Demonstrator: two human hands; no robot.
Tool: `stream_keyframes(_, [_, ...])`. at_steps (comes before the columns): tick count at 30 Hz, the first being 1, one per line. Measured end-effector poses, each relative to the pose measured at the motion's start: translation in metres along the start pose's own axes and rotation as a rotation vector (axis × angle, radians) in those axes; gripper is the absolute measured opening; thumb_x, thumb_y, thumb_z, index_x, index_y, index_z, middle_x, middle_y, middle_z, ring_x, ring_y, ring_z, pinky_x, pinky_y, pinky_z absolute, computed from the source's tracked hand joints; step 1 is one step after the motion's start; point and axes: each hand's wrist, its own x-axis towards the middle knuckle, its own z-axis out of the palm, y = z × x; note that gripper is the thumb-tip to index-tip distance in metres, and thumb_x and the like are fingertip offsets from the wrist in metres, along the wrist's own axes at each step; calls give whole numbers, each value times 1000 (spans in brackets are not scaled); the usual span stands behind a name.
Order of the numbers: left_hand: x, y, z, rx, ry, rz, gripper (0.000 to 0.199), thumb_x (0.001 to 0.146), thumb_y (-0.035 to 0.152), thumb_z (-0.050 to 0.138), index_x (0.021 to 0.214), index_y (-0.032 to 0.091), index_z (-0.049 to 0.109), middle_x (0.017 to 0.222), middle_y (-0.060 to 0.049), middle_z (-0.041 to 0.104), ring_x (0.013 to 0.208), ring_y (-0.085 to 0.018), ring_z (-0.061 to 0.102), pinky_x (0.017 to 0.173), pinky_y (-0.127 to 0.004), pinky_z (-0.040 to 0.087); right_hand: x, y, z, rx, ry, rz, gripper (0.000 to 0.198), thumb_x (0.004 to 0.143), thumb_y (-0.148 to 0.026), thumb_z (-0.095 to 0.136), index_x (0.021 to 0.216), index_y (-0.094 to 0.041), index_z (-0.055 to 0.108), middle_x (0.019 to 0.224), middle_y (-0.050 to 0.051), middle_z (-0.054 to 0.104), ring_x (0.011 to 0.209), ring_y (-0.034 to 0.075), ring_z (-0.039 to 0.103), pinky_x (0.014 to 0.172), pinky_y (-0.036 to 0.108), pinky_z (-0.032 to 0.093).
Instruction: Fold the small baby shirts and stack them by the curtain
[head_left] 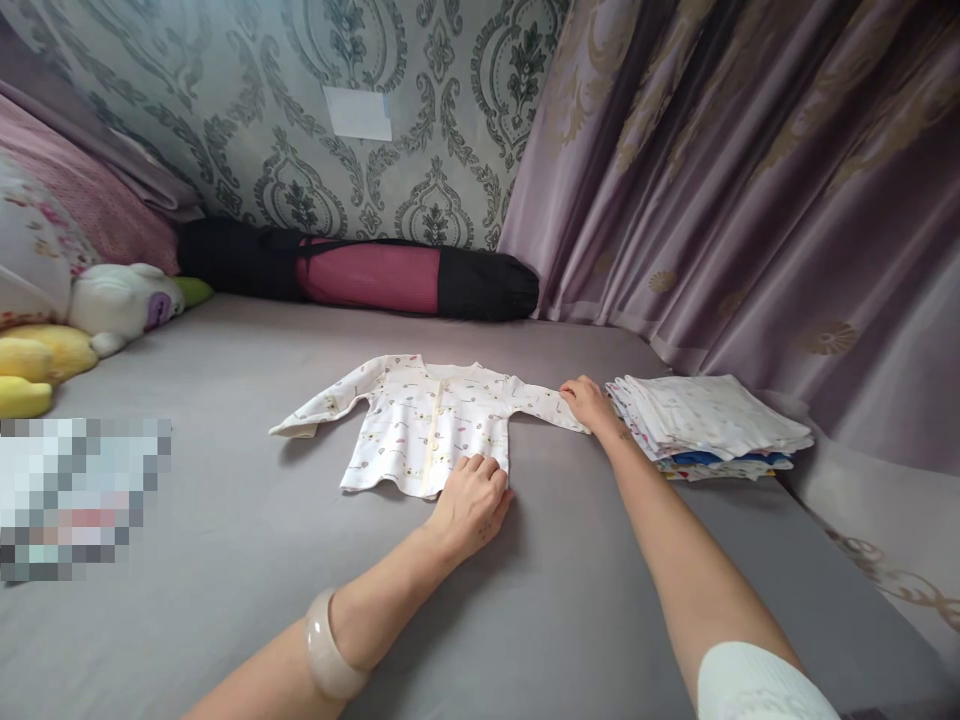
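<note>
A small white baby shirt [405, 430] with a tiny print and a buttoned front lies spread on the grey sheet, both sleeves stretched out sideways. My left hand [472, 500], below a pale bangle [330, 650], rests on the shirt's lower right corner with its fingers curled over the hem. At the end of the right sleeve [547, 403], my right hand [590, 405] pinches the upper edge near the cuff. The fingertips of my left hand are partly hidden by the back of the hand.
Folded clothes [712, 420] are stacked right of the shirt. Beyond it, a black and maroon long bag [367, 275] lies along the wall. Plush toys [124, 300] sit at the left, with a blurred-out item [75, 500] nearer me. Purple curtains [720, 180] hang at the right.
</note>
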Motion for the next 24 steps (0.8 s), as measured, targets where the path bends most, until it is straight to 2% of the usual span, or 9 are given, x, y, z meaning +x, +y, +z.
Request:
stream_keyframes(3, [-1, 0, 0, 2, 17, 9, 23, 98, 28, 43, 87, 18, 61, 96, -10, 65, 88, -24, 58, 76, -39, 44, 0, -3, 4, -86, -20, 17, 28, 95, -25, 46, 106, -23, 72, 111, 10, 64, 99, 22, 60, 82, 30, 41])
stream_keyframes(6, [-2, 1, 0, 12, 27, 6, 26, 99, 27, 40, 86, 17, 61, 95, -9, 65, 88, -23, 59, 77, -38, 45, 0, -16, 5, -130, 86, -22, 30, 94, -19, 44, 103, -21, 73, 113, 11, 63, 105, 24, 57, 90, 35, 39])
stream_keyframes(9, [-3, 1, 0, 4, 23, 13, 22, 97, 31, 48, 87, 17, 61, 96, -9, 65, 89, -23, 58, 77, -38, 46, -6, -40, 4, 8, 152, -199, 26, 91, -18, 48, 104, -20, 71, 111, 9, 64, 106, 22, 55, 94, 33, 39])
stream_keyframes(12, [-4, 1, 0, -12, 26, -9, 16, 91, 33, 58, 88, 17, 61, 96, -9, 64, 90, -24, 58, 77, -38, 47, -20, -65, 2, 182, 75, -454, 29, 84, -14, 52, 107, -20, 67, 110, 5, 62, 99, 18, 56, 93, 28, 40])
stream_keyframes(14, [-3, 2, 0, -9, 28, -23, 13, 89, 29, 60, 87, 17, 61, 96, -9, 64, 90, -24, 58, 77, -37, 47, -29, -76, 2, 177, 34, -550, 34, 79, -8, 50, 106, -21, 66, 111, 5, 61, 102, 19, 54, 93, 30, 39])
stream_keyframes(18, [-2, 3, 0, 31, 28, -5, 13, 92, 22, 53, 85, 16, 62, 93, -9, 65, 89, -24, 60, 77, -38, 47, -38, -83, 6, 48, 36, -563, 35, 78, -2, 45, 99, -21, 66, 108, 6, 61, 103, 22, 51, 91, 33, 36])
stream_keyframes(24, [1, 3, 4, 30, 76, 10, 25, 97, 19, 40, 85, 15, 61, 87, -9, 66, 84, -23, 61, 76, -39, 48, -29, -79, 13, -23, 72, -568, 27, 87, -6, 45, 94, -21, 67, 103, 6, 63, 100, 22, 52, 86, 33, 33])
